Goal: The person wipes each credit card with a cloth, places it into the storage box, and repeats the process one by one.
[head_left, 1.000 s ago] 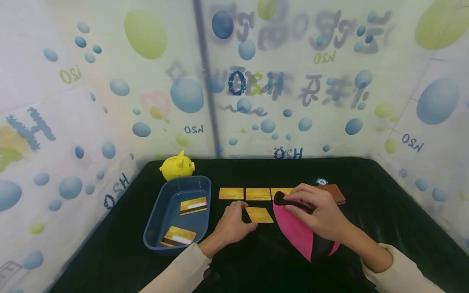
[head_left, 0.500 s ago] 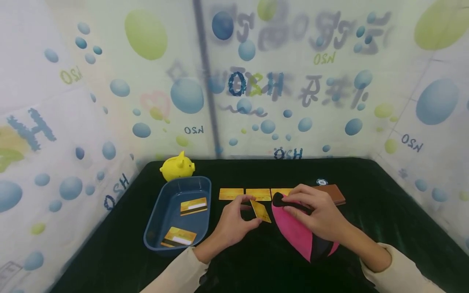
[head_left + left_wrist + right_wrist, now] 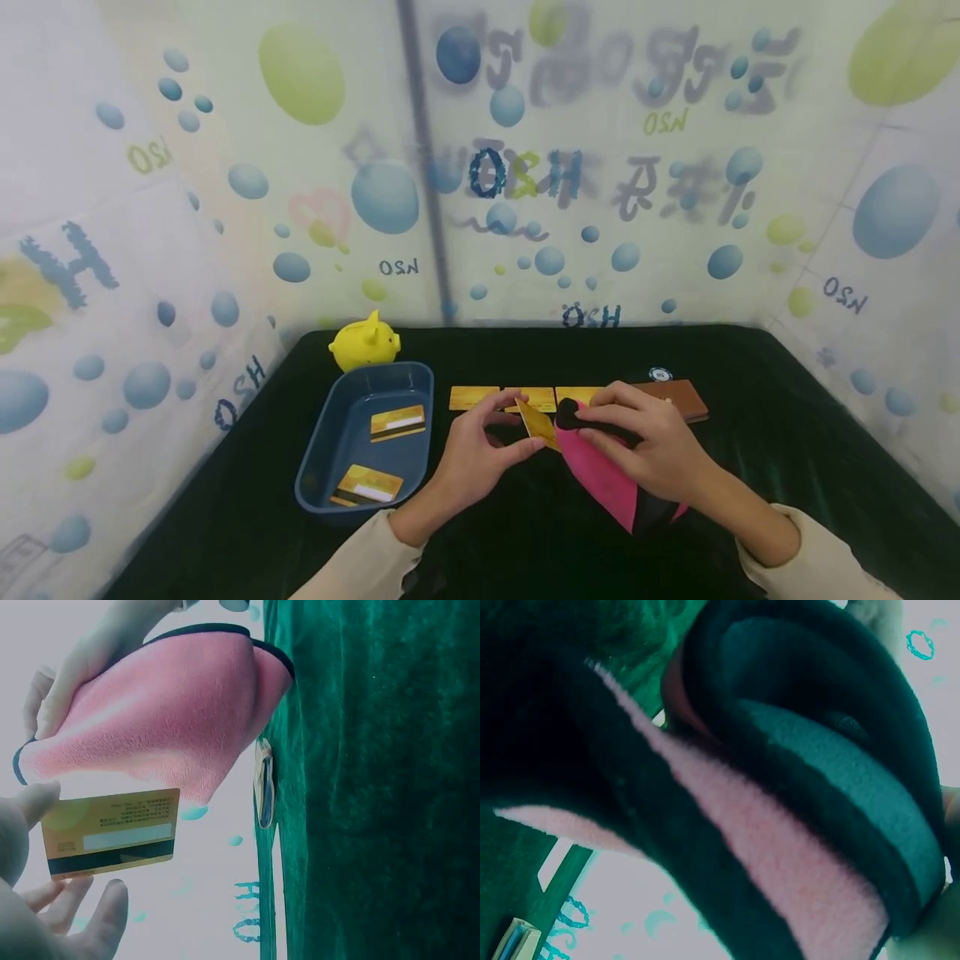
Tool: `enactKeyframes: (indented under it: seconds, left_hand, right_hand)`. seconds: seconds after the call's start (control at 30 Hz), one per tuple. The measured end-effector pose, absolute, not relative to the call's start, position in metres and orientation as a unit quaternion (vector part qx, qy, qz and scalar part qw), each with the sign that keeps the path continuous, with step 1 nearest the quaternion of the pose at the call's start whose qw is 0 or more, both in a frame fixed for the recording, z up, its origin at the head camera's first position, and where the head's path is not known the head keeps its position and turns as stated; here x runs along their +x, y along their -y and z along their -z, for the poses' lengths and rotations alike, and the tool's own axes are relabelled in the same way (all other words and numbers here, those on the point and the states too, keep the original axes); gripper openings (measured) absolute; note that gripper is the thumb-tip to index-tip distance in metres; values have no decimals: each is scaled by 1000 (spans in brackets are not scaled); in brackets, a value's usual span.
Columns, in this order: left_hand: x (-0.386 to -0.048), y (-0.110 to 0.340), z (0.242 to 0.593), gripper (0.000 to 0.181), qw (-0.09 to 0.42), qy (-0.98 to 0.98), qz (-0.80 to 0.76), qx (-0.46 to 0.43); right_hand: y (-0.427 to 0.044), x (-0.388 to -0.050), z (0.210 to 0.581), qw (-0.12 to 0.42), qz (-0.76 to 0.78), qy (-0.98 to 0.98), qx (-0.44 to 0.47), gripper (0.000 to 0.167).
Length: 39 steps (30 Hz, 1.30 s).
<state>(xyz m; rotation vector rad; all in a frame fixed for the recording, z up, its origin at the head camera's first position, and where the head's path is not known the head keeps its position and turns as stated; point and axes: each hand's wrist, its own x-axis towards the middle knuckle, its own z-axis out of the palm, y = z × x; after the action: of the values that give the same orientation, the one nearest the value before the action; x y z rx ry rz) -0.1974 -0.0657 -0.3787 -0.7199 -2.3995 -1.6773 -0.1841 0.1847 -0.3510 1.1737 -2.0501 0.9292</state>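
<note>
Between thumb and fingertips, my left hand (image 3: pixel 474 457) pinches a gold bank card (image 3: pixel 535 422) by its edges, raised and tilted off the table. In the left wrist view, the card's back (image 3: pixel 112 832) shows a dark magnetic stripe and a white signature strip. My right hand (image 3: pixel 651 433) grips a pink cloth with black edging (image 3: pixel 600 477) by its top. The cloth hangs folded just right of the card; in the head view its edge meets the card's right end, but touching cannot be told. Folded layers of the cloth (image 3: pixel 765 847) fill most of the right wrist view.
Behind the hands lie three gold cards (image 3: pixel 474 397) in a row, partly covered. A blue tray (image 3: pixel 302 477) at left holds two cards (image 3: pixel 397 423), stripe side up. A yellow piggy bank (image 3: pixel 363 344) stands behind it. A brown wallet (image 3: pixel 684 398) and a poker chip (image 3: pixel 660 374) lie back right.
My left hand has picked the card up off the table, tilted it upright and brought it right, against or near the cloth. My right hand keeps hold of the cloth, nearly still.
</note>
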Motion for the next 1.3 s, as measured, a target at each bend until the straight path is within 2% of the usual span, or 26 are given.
enactKeyframes:
  seconds: [0.23, 0.6, 0.93, 1.3]
  left_hand:
    - [-196, 64, 377, 55, 56, 740, 604, -289]
    - [-189, 62, 374, 57, 44, 689, 639, -339]
    - [-189, 58, 374, 56, 38, 662, 646, -378]
    - [-186, 56, 375, 59, 44, 649, 658, -381]
  right_hand:
    - [-183, -183, 352, 294, -351, 774, 438, 32]
    - [-180, -181, 351, 318, -326, 759, 465, 34]
    - [-176, -181, 352, 333, -325, 728, 504, 28]
    - [-172, -176, 351, 360, -293, 718, 518, 28]
